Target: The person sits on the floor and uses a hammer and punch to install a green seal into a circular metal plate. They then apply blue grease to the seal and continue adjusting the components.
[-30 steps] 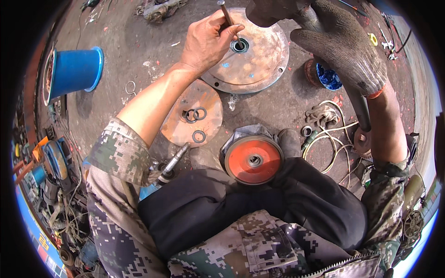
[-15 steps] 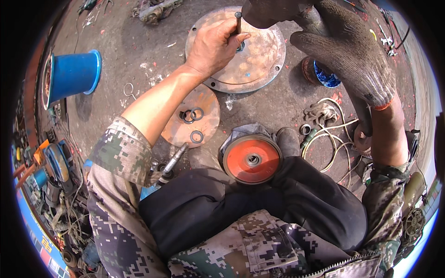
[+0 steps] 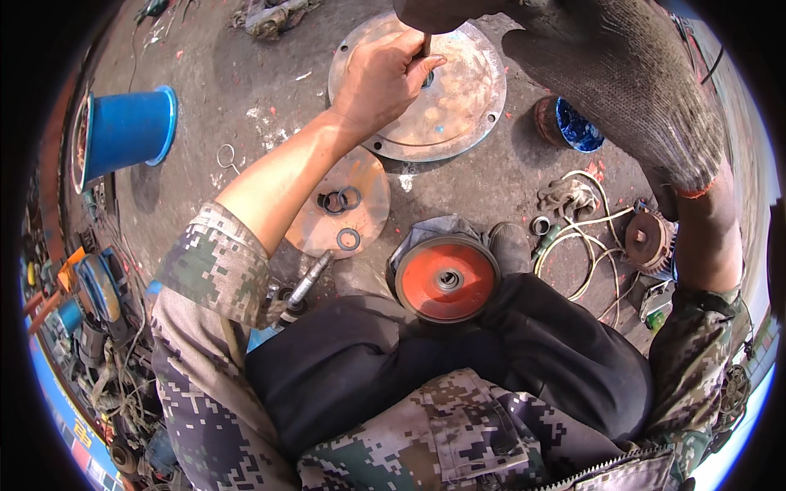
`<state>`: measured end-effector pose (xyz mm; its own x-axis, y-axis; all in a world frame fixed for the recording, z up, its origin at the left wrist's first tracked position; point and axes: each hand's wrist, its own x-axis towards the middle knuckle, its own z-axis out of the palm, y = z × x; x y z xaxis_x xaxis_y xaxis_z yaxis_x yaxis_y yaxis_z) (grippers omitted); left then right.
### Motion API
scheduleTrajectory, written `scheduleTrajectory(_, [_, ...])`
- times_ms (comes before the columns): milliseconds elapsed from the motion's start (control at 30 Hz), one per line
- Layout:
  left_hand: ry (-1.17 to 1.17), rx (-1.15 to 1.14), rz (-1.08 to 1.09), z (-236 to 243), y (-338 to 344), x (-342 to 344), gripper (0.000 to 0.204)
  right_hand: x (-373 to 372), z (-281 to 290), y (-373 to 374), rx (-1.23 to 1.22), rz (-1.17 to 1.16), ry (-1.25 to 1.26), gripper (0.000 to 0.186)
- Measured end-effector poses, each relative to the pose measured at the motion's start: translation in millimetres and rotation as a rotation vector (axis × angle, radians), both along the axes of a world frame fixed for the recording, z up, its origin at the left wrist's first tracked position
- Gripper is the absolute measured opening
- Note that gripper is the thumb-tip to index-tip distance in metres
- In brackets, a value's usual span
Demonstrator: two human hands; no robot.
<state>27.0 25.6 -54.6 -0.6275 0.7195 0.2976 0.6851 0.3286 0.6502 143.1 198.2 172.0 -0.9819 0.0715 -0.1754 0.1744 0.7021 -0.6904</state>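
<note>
My bare left hand (image 3: 381, 78) is wrapped round a thin metal rod (image 3: 426, 45), upright over the centre of a round steel plate (image 3: 458, 102). A dark ring-like part (image 3: 428, 79) sits at that centre, partly hidden by my fingers. In a grey knitted glove, my right hand (image 3: 622, 90) is closed on a hammer (image 3: 442, 15). Its dark head overlaps the rod's top; whether they touch cannot be told. Between my legs rests a red-orange wheel-like disc (image 3: 458, 299) with a metal hub.
A rusty disc (image 3: 368, 180) bearing several dark rings (image 3: 349, 198) lies nearer. A shaft (image 3: 309, 281) is by my left leg. The blue bucket (image 3: 131, 127) lies left; a paint can (image 3: 580, 127), cord (image 3: 573, 233) and toothed part (image 3: 648, 244) are right.
The hammer has come left and over the rod's top, which showed bare before. My gloved right hand has shifted, uncovering the toothed part at right. My left hand has barely moved.
</note>
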Motion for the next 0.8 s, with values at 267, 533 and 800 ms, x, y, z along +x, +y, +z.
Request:
scheduleTrajectory(267, [-0.043,0.121,0.063,10.2,-4.6,-8.3,0.022,29.5,-65.6,46.0,0.003,-0.090,0.059,0.053])
scheduleTrajectory(533, [-0.616,0.167,0.286,23.3,-28.3,-12.8,0.030,158.5,-163.5,77.0,-0.446,-0.412,-0.581,0.032])
scheduleTrajectory(800, [-0.890,-0.106,0.177,16.2,-35.9,4.2,0.032,288.8,-260.0,82.7,-0.670,-0.744,-0.718,0.019])
